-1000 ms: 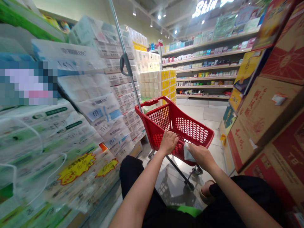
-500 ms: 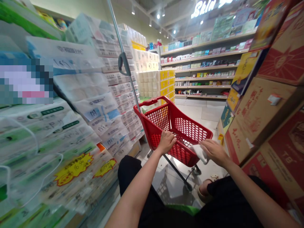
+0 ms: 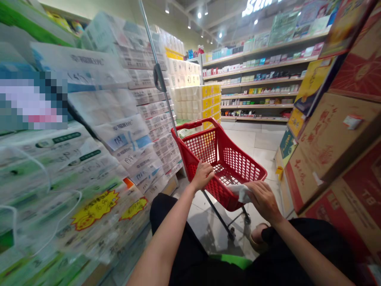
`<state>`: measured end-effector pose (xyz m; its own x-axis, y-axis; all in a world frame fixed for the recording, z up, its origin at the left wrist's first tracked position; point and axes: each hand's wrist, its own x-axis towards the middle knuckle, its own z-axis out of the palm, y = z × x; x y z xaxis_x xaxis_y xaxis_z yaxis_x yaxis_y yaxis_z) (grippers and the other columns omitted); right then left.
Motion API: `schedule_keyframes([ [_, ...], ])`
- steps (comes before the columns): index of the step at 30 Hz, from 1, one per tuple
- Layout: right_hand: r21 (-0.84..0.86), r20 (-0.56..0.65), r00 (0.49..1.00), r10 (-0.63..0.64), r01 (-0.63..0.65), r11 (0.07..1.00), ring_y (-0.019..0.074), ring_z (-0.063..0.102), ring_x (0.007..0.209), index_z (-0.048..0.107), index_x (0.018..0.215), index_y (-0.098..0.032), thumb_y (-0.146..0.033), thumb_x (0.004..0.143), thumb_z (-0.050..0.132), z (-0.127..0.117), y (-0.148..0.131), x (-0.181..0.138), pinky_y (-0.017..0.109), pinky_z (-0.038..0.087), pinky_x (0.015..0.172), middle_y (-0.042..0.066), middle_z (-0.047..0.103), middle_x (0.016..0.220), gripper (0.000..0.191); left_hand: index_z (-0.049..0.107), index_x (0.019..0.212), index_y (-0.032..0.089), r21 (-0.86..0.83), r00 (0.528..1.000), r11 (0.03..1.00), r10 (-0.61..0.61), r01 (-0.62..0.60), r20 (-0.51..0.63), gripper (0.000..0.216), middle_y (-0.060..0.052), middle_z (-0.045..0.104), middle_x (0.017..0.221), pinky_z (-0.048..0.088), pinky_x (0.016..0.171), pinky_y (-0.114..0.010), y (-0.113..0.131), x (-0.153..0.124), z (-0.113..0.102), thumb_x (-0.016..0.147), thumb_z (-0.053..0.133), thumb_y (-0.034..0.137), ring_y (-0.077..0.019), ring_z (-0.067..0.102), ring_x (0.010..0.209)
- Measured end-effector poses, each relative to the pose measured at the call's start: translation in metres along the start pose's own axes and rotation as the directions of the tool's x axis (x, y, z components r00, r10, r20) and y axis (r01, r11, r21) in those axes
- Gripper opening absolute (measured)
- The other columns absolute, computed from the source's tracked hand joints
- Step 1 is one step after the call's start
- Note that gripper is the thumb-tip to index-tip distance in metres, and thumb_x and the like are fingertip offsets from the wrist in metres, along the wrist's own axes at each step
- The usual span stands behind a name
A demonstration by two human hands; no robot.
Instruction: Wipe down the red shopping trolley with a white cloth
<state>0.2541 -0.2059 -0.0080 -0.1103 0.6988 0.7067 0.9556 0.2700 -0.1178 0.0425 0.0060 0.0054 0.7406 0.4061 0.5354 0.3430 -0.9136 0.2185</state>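
A small red plastic shopping cart [image 3: 238,163] stands in a shop aisle in front of me. My left hand [image 3: 203,175] grips the near rim of its basket, fingers curled over the edge. My right hand [image 3: 263,198] presses a white cloth [image 3: 242,192] against the basket's near right rim. The basket looks empty inside. My legs in black trousers fill the bottom of the view.
Stacked packs of toilet paper [image 3: 119,119] wall the left side. Cardboard boxes [image 3: 333,139] line the right. A metal pole with a handle [image 3: 159,77] rises behind the cart. Shelves of goods [image 3: 256,83] stand across the tiled floor [image 3: 258,139] ahead.
My right hand with the cloth slid from the basket's outer side up onto the near right rim. The cart turned slightly. My left hand kept its grip.
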Motion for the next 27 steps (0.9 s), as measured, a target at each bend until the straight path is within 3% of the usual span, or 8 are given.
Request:
schedule_keyframes([
  [2, 0.001, 0.038, 0.998, -0.054, 0.054, 0.999, 0.0235, 0.056, 0.108, 0.059, 0.114, -0.023, -0.035, 0.093, 0.048, -0.006, -0.006, 0.004, 0.041, 0.038, 0.095, 0.007, 0.065, 0.115, 0.027, 0.053, 0.076, 0.021, -0.009, 1.0, 1.0, -0.008, 0.008, -0.009, 0.026, 0.0, 0.056, 0.088, 0.019, 0.114, -0.038, -0.002, -0.001, 0.0, 0.095, 0.036, 0.028, -0.0154, 0.048, 0.097],
  [5, 0.093, 0.228, 0.965, -0.133, 0.114, 0.989, 0.0234, 0.057, 0.104, 0.057, 0.117, -0.023, -0.044, 0.09, 0.051, -0.003, -0.021, 0.013, 0.038, 0.041, 0.089, 0.008, 0.065, 0.114, 0.035, 0.052, 0.075, 0.021, -0.02, 0.999, 0.999, -0.027, 0.026, -0.034, 0.025, 0.0, 0.056, 0.088, 0.017, 0.115, -0.038, -0.003, -0.003, -0.001, 0.094, 0.037, 0.026, -0.0154, 0.048, 0.096],
  [8, 0.075, 0.213, 0.977, -0.031, 0.015, 0.997, 0.0199, 0.06, 0.091, 0.055, 0.118, -0.021, -0.041, 0.095, 0.044, 0.012, -0.034, 0.022, 0.033, 0.042, 0.078, 0.007, 0.067, 0.103, 0.032, 0.052, 0.074, 0.021, -0.024, 0.998, 0.999, -0.035, 0.034, -0.051, 0.024, 0.0, 0.056, 0.088, 0.017, 0.115, -0.039, -0.004, -0.005, -0.002, 0.093, 0.037, 0.024, -0.0156, 0.048, 0.098],
  [11, -0.022, 0.213, 0.974, -0.071, 0.078, 0.997, 0.0196, 0.059, 0.082, 0.057, 0.113, -0.02, -0.038, 0.096, 0.044, 0.027, -0.037, 0.024, 0.033, 0.04, 0.075, 0.006, 0.067, 0.092, 0.028, 0.053, 0.075, 0.021, -0.029, 0.999, 0.999, -0.03, 0.028, -0.045, 0.025, 0.0, 0.056, 0.089, 0.017, 0.115, -0.038, -0.004, -0.007, -0.005, 0.093, 0.037, 0.026, -0.0158, 0.048, 0.099],
  [16, -0.068, 0.295, 0.945, -0.145, 0.172, 0.983, 0.0193, 0.057, 0.082, 0.061, 0.088, -0.021, -0.04, 0.096, 0.041, 0.023, 0.014, 0.008, 0.035, 0.04, 0.081, 0.005, 0.065, 0.086, 0.028, 0.053, 0.075, 0.021, -0.041, 1.0, 0.999, -0.027, 0.027, 0.001, 0.028, 0.0, 0.056, 0.087, 0.018, 0.113, -0.039, -0.006, -0.006, -0.01, 0.095, 0.036, 0.031, -0.0158, 0.048, 0.096],
  [21, -0.156, 0.156, 0.988, 0.015, 0.009, 0.988, 0.0216, 0.051, 0.117, 0.057, 0.116, -0.025, -0.039, 0.098, 0.033, 0.009, 0.078, -0.009, 0.044, 0.027, 0.108, 0.004, 0.062, 0.119, 0.033, 0.054, 0.076, 0.02, -0.043, 1.0, 0.999, -0.013, 0.014, 0.005, 0.028, 0.0, 0.056, 0.086, 0.023, 0.109, -0.038, -0.006, -0.002, -0.006, 0.095, 0.037, 0.032, -0.0161, 0.047, 0.095],
  [24, -0.147, 0.167, 0.983, 0.078, -0.054, 0.988, 0.0206, 0.05, 0.118, 0.059, 0.11, -0.027, -0.04, 0.098, 0.031, 0.012, 0.076, -0.012, 0.043, 0.026, 0.11, 0.002, 0.063, 0.116, 0.033, 0.054, 0.076, 0.02, -0.037, 1.0, 0.999, -0.024, 0.024, 0.0, 0.029, -0.001, 0.056, 0.086, 0.023, 0.109, -0.039, -0.006, -0.002, -0.004, 0.095, 0.037, 0.032, -0.0161, 0.048, 0.094],
  [27, -0.162, 0.126, 0.984, 0.125, -0.104, 0.981, 0.022, 0.05, 0.116, 0.06, 0.103, -0.026, -0.039, 0.097, 0.032, 0.02, 0.052, -0.014, 0.045, 0.027, 0.109, 0.003, 0.064, 0.109, 0.032, 0.054, 0.075, 0.02, -0.036, 1.0, 0.999, -0.023, 0.023, 0.014, 0.029, -0.001, 0.057, 0.086, 0.023, 0.111, -0.04, -0.011, -0.004, -0.007, 0.094, 0.037, 0.032, -0.0164, 0.049, 0.095],
])
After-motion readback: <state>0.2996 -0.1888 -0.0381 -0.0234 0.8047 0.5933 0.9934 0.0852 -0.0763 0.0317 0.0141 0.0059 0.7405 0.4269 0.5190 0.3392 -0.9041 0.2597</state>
